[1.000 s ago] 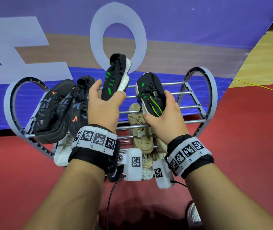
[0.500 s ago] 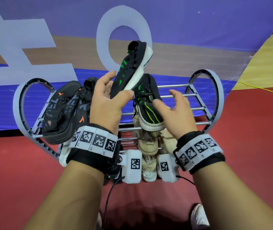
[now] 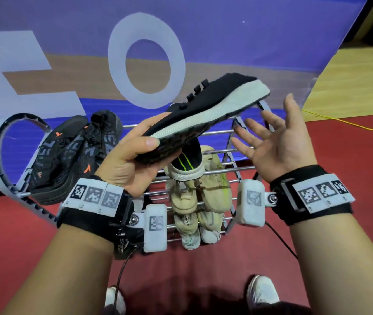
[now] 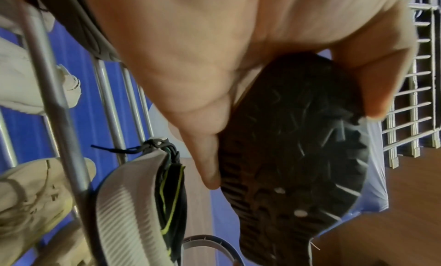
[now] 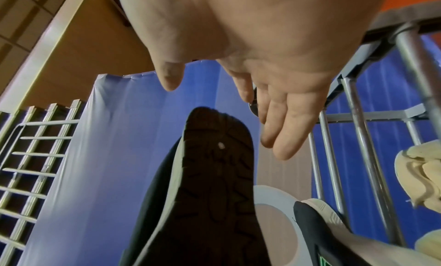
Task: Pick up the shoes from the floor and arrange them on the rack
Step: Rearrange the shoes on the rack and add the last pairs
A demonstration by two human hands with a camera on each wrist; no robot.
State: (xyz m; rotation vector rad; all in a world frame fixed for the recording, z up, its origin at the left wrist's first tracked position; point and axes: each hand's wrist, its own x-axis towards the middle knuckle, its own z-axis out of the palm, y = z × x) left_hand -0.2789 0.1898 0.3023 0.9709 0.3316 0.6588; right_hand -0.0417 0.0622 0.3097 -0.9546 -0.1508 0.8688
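My left hand (image 3: 133,153) grips a black sneaker with a white midsole (image 3: 206,110) by one end, thumb on the sole edge; it lies tilted above the grey metal rack (image 3: 233,151). Its dark tread (image 4: 298,147) fills the left wrist view and shows in the right wrist view as the sole (image 5: 210,185). Its mate, black with green stripes (image 3: 186,163), rests on the top bars below it. My right hand (image 3: 271,137) is held open, palm up, just right of the lifted shoe, holding nothing.
A black pair with orange marks (image 3: 72,153) leans on the rack's left side. Beige shoes (image 3: 194,192) and white ones (image 3: 190,233) sit on lower bars. A blue banner (image 3: 181,30) stands right behind the rack. Red floor (image 3: 351,155) lies around; my own white shoes (image 3: 262,292) are below.
My left hand has swung the black sneaker from upright to nearly level, pointing right. My right hand has let go of the green-striped shoe on the rack and turned palm up, moving right.
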